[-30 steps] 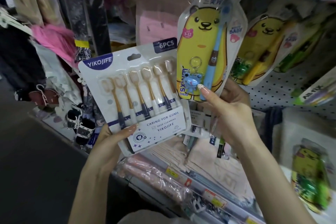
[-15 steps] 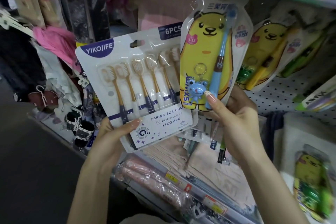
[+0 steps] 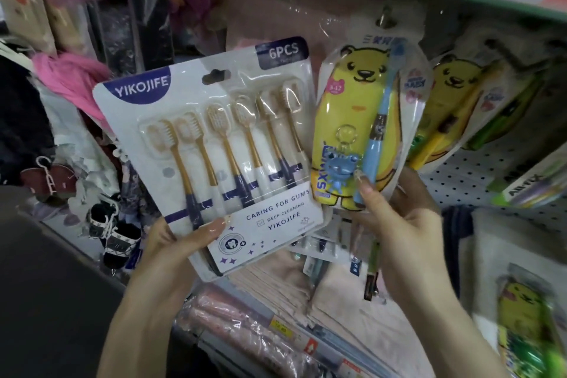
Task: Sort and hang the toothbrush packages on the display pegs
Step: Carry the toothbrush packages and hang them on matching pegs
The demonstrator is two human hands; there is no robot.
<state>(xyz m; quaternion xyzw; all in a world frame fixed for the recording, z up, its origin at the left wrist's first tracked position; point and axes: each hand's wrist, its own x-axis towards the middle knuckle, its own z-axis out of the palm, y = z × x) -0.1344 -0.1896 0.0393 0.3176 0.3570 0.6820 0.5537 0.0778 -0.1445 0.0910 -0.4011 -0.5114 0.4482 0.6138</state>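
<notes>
We judge both packs unhung: our left grip (image 3: 171,252) pinches the six-brush pack (image 3: 214,147) at left, our right grip (image 3: 408,224) pinches the bear pack (image 3: 365,120) just beside hung bear packs (image 3: 454,107) at far right.

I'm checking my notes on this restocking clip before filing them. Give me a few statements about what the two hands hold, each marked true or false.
1. The left hand grips the YIKOJIFE pack near its lower edge. True.
2. The YIKOJIFE pack is marked 4PCS. False: its corner label reads 6PCS.
3. The right hand holds the yellow bear package by its bottom. True.
4. That bear package contains a green brush. False: its toothbrush is blue.
5. A blue keychain figure sits inside the bear package. True.
</notes>
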